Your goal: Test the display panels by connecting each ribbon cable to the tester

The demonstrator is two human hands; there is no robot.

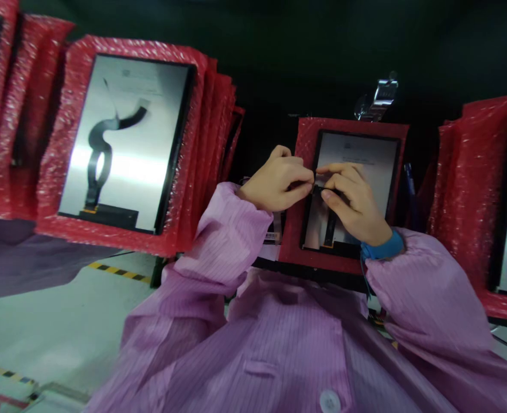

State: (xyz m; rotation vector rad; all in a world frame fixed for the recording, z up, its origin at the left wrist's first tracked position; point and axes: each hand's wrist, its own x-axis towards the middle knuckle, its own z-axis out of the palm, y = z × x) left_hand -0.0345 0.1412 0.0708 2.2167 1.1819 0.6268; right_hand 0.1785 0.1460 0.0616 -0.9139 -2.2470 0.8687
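Work on the display panel (371,189) seems to be standing midway in the head view: the panel is lying face up on a red bubble-wrap sheet (294,241) in front of the person, and its dark flex cable (330,228) is running up from the lower edge to the fingers. The right hand (351,198) is bending its thumb and fingers together and appears to be pinching the cable's dark end; the left hand (281,180) is curling closed beside it at the panel's left edge, though whether it is gripping anything is impossible to tell. Since both hands are meeting at that end, this step is probably not yet finished. To the left, another panel (150,137) is lying on a red-wrapped stack (195,155), its looped cable (95,137) lying loose; to the right, a further wrapped stack (464,183) is waiting. Whether those are counting as done or left is not showing. As for writing, faint print (352,159) is appearing on the panel in hand and a pale mark (127,73) on the left one, both too blurred for reading; a barcode label (272,236) is peeking out below the left wrist, also illegible. No brand is showing legibly.
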